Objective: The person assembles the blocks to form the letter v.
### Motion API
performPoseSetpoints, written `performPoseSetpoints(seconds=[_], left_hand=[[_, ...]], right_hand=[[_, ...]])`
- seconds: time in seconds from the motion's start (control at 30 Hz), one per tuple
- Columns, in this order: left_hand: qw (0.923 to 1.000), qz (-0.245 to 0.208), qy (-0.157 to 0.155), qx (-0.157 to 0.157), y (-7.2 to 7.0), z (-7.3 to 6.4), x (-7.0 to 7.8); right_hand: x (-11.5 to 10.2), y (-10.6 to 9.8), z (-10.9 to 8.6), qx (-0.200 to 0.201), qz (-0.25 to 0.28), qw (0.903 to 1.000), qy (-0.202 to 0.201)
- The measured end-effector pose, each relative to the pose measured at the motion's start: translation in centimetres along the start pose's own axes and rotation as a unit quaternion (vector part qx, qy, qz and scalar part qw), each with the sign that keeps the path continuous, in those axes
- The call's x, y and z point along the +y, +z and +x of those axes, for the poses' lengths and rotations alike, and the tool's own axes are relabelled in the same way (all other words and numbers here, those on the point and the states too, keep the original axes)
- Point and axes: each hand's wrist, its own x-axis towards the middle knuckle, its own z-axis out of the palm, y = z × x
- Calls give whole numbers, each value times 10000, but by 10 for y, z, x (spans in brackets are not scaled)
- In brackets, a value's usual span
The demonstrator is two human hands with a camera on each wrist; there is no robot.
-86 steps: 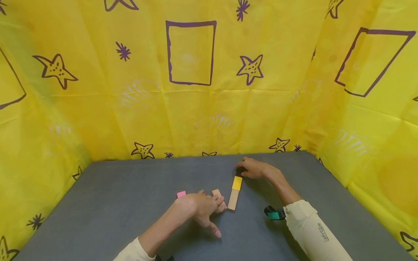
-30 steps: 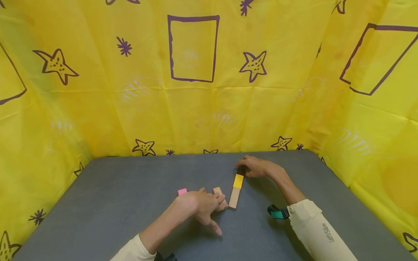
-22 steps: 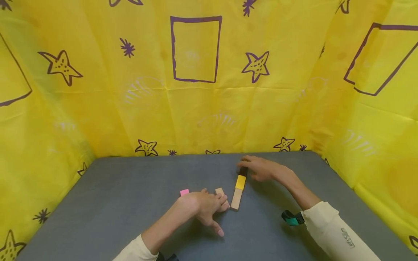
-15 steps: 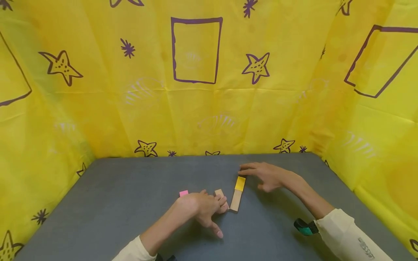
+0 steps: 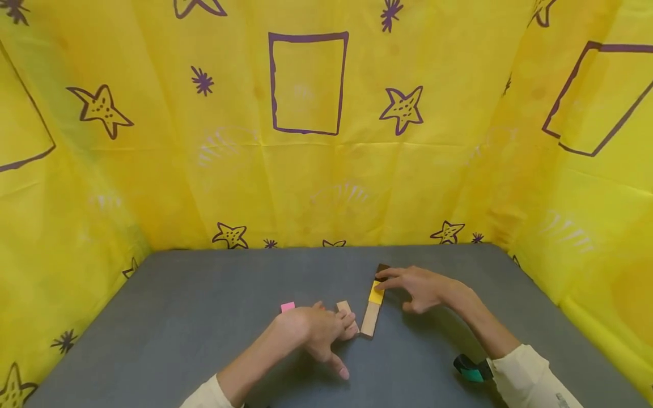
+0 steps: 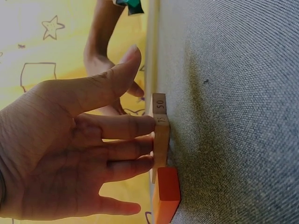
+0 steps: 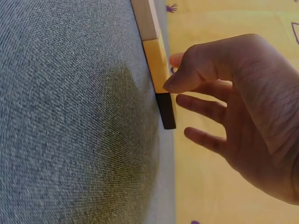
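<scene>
On the grey cloth, a plain wooden block (image 5: 370, 321), a yellow block (image 5: 376, 293) and a black block (image 5: 381, 269) lie end to end in a slanting row. My right hand (image 5: 425, 286) hovers at the row's right side, index and middle fingers reaching across the yellow and black blocks, thumb held apart. My left hand (image 5: 321, 334) rests its fingertips on another plain wooden block (image 5: 343, 306), whose near end almost meets the row; its thumb sticks out. In the left wrist view, numbers mark the wooden block ends, and an orange-red block (image 6: 168, 184) lies beside the fingers.
A pink block (image 5: 288, 306) shows behind the left wrist. Yellow curtains (image 5: 306, 170) with drawn starfish and frames enclose the table (image 5: 204, 283) at the back and sides. A black and green strap (image 5: 471, 371) hangs by the right sleeve.
My right hand has let go of the black block, drawn off to the right and come nearer, leaving that block in view. My left hand and the blocks have stayed put.
</scene>
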Motion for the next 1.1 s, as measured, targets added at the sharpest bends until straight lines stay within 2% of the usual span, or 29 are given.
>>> performPoseSetpoints(seconds=[0.33,0.57,0.83,0.93,1.1], left_hand=[[9998,-175,6,-72,0,0,4],[9998,-211,-28,-59,-2,-1,0],[9991,-414,79,-55,-3,-1,-2],[9991,-409,118,73,-3,1,-3],[9978,-367,176,516,-3,2,-5]], right_hand=[[2,5,-7,-43,319,9994,155],[1,5,-2,-45,367,9991,227],[2,6,-1,10,381,9992,113],[2,7,-3,6,386,9992,129],[1,6,-2,-16,427,9989,185]])
